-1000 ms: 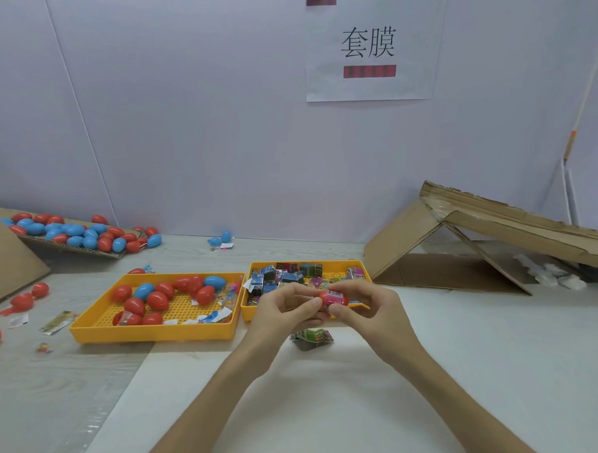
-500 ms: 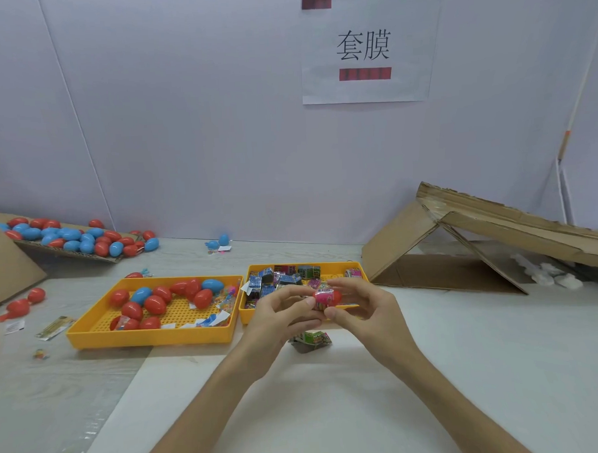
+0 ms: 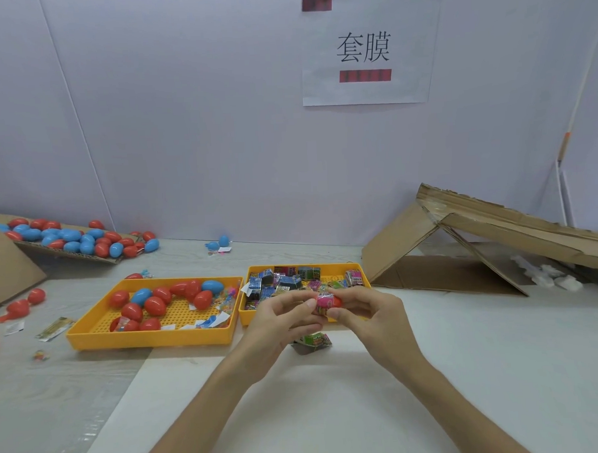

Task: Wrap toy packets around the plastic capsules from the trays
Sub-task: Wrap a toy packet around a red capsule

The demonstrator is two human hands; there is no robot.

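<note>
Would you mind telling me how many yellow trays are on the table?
2. The left tray holds red and blue capsules; the right tray, beside it, holds toy packets. None appears hidden.

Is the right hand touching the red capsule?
Touching. The head view shows the right hand pinching the bare red end of the capsule, with no gap, next to the pink packet wrapped round it.

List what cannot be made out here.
Head view only.
Hidden: red plastic capsule, mostly under the pink printed packet and fingers of the right hand.
Hidden: green printed packet on the table, partly behind the left hand.
Too small: print on packets in the right yellow tray.
</note>
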